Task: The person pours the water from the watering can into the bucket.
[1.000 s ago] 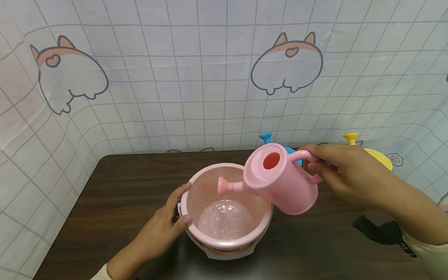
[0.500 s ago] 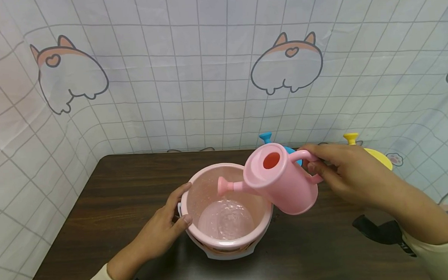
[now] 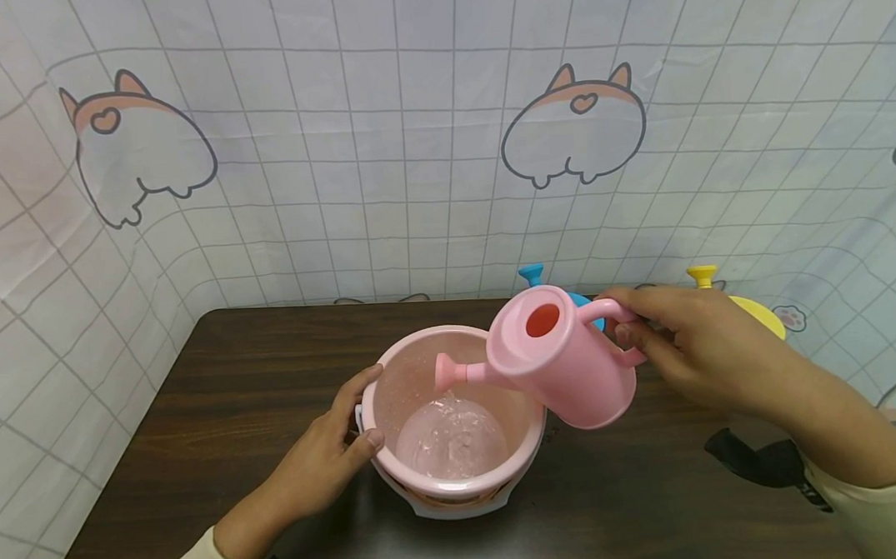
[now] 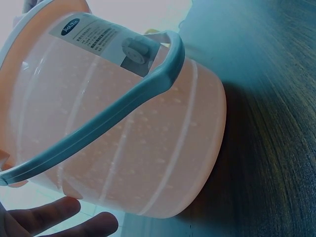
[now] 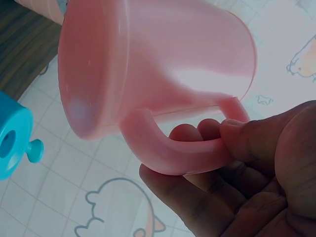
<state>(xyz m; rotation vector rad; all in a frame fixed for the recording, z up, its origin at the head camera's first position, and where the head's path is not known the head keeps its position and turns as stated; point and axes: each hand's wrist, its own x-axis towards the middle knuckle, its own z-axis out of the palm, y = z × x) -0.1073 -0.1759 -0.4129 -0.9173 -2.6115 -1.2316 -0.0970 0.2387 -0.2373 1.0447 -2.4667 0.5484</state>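
Note:
My right hand (image 3: 699,348) grips the handle of a pink watering can (image 3: 572,374). The can tips left, its spout head (image 3: 446,371) over the inside of a pale pink bucket (image 3: 457,486). A thin trickle runs from the spout to rippling water (image 3: 448,446) in the bucket. On the left, my left hand (image 3: 331,447) holds the bucket's rim with thumb and forefinger; in the left wrist view two other fingers (image 4: 96,225) extend beside its wall. That view shows the bucket's grey-blue carrying handle (image 4: 98,126) hanging down its side. My right fingers curl round the can's handle (image 5: 187,155).
The bucket stands on a dark wooden table (image 3: 271,346). Behind the pink can are a partly hidden blue watering can (image 3: 532,274) and a yellow watering can (image 3: 757,316). A white gridded curtain (image 3: 367,150) with dog drawings hangs at the back and sides.
The ripples and the falling trickle in the bucket shift from frame to frame. Both hands, the watering can and the bucket stay in place.

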